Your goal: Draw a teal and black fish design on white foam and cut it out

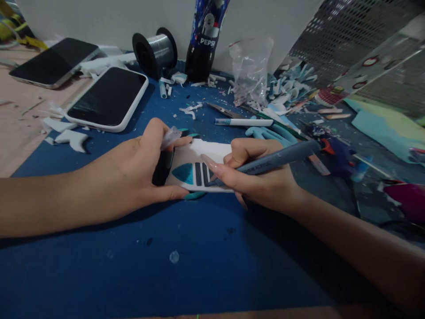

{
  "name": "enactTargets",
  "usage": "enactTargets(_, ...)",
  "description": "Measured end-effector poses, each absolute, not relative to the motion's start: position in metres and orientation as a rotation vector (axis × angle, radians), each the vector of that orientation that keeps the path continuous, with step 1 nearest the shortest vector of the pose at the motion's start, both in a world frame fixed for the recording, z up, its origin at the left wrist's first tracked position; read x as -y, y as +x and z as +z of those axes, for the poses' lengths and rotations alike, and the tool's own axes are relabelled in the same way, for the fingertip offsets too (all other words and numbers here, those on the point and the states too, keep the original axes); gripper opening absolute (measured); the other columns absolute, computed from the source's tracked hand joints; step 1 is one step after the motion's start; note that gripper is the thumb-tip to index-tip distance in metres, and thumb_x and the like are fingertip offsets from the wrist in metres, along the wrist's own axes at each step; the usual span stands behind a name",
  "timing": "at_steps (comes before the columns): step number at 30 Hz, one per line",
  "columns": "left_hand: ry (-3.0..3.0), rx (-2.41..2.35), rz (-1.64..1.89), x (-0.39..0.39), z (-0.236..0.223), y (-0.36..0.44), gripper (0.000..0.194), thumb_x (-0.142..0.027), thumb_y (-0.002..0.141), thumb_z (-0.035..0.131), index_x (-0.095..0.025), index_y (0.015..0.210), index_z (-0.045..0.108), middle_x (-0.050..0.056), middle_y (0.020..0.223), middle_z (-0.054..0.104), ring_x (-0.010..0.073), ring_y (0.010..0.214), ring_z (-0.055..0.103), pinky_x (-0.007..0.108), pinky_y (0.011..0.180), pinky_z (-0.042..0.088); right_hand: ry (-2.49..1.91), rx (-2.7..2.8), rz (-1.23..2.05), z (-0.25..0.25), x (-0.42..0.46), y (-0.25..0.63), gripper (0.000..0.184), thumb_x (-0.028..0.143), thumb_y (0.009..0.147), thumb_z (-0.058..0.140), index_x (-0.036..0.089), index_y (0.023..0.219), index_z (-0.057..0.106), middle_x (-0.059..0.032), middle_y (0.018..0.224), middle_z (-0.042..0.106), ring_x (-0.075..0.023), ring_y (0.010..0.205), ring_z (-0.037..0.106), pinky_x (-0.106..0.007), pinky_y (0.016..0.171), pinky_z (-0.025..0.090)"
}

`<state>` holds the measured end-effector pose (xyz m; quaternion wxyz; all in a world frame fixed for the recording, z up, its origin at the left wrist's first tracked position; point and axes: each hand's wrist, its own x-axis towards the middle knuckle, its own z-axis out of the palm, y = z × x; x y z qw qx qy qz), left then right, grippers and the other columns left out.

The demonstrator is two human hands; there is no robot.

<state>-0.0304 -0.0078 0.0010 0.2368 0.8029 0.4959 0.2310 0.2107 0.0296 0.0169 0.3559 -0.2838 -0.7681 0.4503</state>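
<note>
Readable: "PEPSI" on the blue label of the dark cola bottle (pixel 206 44) standing at the back of your work area. On the barrel of your grey-blue marker (pixel 279 158), "ACRYLIC" can be made out; the lettering before it is too small to read.

Surface: blue mat (pixel 133 270) under your hands, with a pale round spot and dark specks near its front. Pinkish tabletop (pixel 20 117) bare at your left. Pale panel (pixel 99 17) behind; grey perforated mesh (pixel 318 48) at the right rear.

Containers: clear plastic bag (pixel 252 66) upright right of the bottle, small bits at its bottom. The bottle holds dark liquid. Spool (pixel 155 52) to the bottle's left, wound with silvery strand.

Your work: white flat piece (pixel 212 150), mid-mat between both hands, bearing a teal pointed shape and dark grey stripes. Your left hand (pixel 142 166) pinches its left end, thumb at the near edge. Your right hand (pixel 265 175) has a pen grip on the marker, nib at the stripe nearest that hand.

Around: white pen (pixel 244 122) with blue ends and light-blue-handled scissors (pixel 260 132) beyond your right hand; heaped white and blue offcuts (pixel 290 84) behind. White-cased phone (pixel 109 99) and a second phone (pixel 56 62) at left, both screens dark.
</note>
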Motion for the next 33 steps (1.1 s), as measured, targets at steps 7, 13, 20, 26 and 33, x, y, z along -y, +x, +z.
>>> enactTargets(7,2.206,-1.335,0.664,0.0077,-0.0005,-0.0319,0.047,-0.057,0.088,0.066,-0.030,0.094,0.029,0.015,0.150,0.062,0.0380,0.137,0.062,0.036,0.076,0.066,-0.703,2.009,1.136,0.0172,-0.0297,0.2123,0.045,0.002,0.083,0.070,0.020,0.056,0.039,0.0078,0.052,0.043,-0.0056,0.046,0.039,-0.025,0.045,0.028)
enactTargets(13,2.220,-1.326,0.661,0.0086,-0.0004,-0.0319,0.047,-0.057,0.088,0.066,-0.030,0.095,0.028,0.018,0.146,0.064,0.0378,0.136,0.063,0.036,0.074,0.067,-0.745,1.996,1.085,0.0178,-0.0298,0.2109,0.045,0.005,0.084,0.070,0.020,0.056,0.039,0.0070,0.053,0.040,-0.0057,0.046,0.037,-0.025,0.045,0.028)
enactTargets(20,2.191,-1.374,0.651,0.0079,-0.0026,-0.0321,0.049,-0.060,0.087,0.066,-0.029,0.094,0.028,0.015,0.140,0.068,0.0398,0.132,0.065,0.037,0.070,0.065,-0.732,1.973,1.054,0.0159,-0.0315,0.2100,0.046,0.010,0.087,0.071,0.020,0.056,0.038,0.0071,0.054,0.035,-0.0057,0.046,0.036,-0.024,0.044,0.029)
enactTargets(26,2.153,-1.358,0.675,0.0079,-0.0033,-0.0345,0.048,-0.058,0.083,0.070,-0.029,0.096,0.033,0.010,0.143,0.066,0.0393,0.130,0.067,0.037,0.070,0.065,-0.785,1.940,1.098,0.0155,-0.0305,0.2098,0.047,0.012,0.087,0.073,0.021,0.057,0.038,0.0057,0.053,0.039,-0.0065,0.045,0.037,-0.024,0.040,0.028)
enactTargets(33,2.227,-1.406,0.624,0.0064,-0.0042,-0.0323,0.048,-0.062,0.086,0.065,-0.030,0.097,0.032,0.013,0.140,0.069,0.0393,0.117,0.074,0.036,0.059,0.061,-0.872,1.679,1.287,0.0152,-0.0279,0.2098,0.050,0.026,0.083,0.086,0.023,0.059,0.042,0.0091,0.045,0.043,-0.0074,0.033,0.044,-0.022,0.032,0.034)
